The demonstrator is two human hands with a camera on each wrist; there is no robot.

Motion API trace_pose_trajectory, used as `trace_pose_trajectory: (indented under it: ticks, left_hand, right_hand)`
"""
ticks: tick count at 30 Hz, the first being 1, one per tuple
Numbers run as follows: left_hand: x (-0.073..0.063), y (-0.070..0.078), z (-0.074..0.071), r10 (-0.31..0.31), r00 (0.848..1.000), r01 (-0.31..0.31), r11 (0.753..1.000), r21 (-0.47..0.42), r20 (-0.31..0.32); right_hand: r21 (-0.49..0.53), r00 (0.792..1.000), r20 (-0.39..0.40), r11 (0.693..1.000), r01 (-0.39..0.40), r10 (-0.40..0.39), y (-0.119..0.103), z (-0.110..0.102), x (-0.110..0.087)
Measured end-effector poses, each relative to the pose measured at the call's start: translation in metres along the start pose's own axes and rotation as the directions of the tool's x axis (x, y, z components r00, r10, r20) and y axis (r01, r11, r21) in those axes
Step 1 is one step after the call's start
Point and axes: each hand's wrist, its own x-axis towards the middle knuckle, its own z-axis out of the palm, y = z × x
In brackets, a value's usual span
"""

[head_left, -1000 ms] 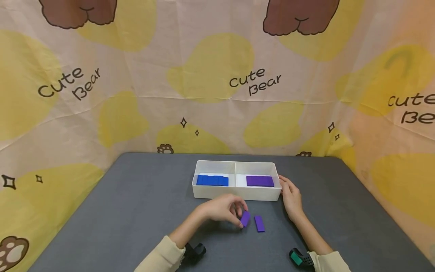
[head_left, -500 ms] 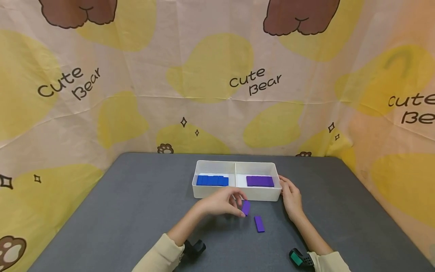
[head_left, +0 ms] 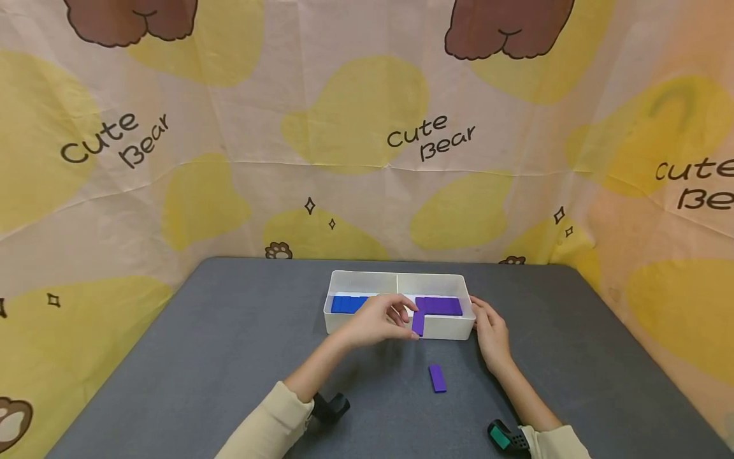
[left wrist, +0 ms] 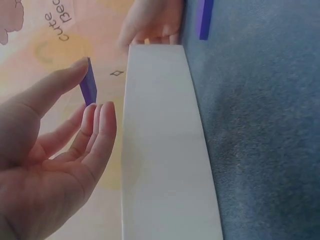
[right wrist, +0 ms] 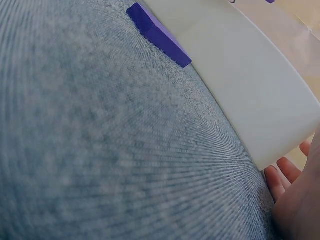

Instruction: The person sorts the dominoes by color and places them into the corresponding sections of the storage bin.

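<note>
Between the thumb and fingertips of my left hand [head_left: 375, 324] a flat purple tile [head_left: 418, 324] is pinched, held upright. In the head view it overlaps the front wall of a white two-part box [head_left: 450, 329]; the left wrist view shows the tile [left wrist: 88, 86] above the rim level. Inside the right compartment lies a row of purple tiles [head_left: 441, 306]. Blue tiles [head_left: 348, 305] fill part of the left compartment, partly hidden by my left hand. My right hand [head_left: 492, 335] rests its fingers against the box's right end.
One loose purple tile [head_left: 438, 378] lies on the grey table [head_left: 241, 357] in front of the box. A patterned cloth [head_left: 355, 127] hangs behind the table. Dark straps with devices [head_left: 331, 408] sit at both wrists.
My left hand has carried the pinched purple tile from the table up and forward to the box's front wall. My right hand and the loose tile have stayed put.
</note>
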Motion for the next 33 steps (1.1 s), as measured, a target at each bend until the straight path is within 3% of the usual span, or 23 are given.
trace_pose_trajectory:
  ticks: [4, 19, 26, 33]
  left_hand:
    - [0.006, 0.002, -0.003, 0.008, 0.999, -0.008, 1.0, 0.012, -0.034]
    - [0.032, -0.001, -0.007, -0.041, 0.983, 0.057, 0.995, 0.086, -0.179]
    - [0.041, -0.009, -0.005, -0.058, 0.976, 0.075, 0.995, 0.072, -0.21]
    - [0.046, -0.017, -0.003, -0.115, 0.965, 0.137, 0.988, 0.076, -0.237]
  right_hand:
    - [-0.007, 1.0, 0.002, 1.0, -0.006, 0.006, 0.0, -0.001, 0.0]
    - [-0.018, 1.0, -0.004, 1.0, -0.009, 0.009, 0.001, -0.001, 0.0]
    - [-0.024, 1.0, -0.015, 1.0, -0.005, 0.005, 0.002, 0.0, 0.001]
    - [-0.01, 1.0, -0.014, 1.0, -0.008, 0.008, 0.001, 0.002, 0.002]
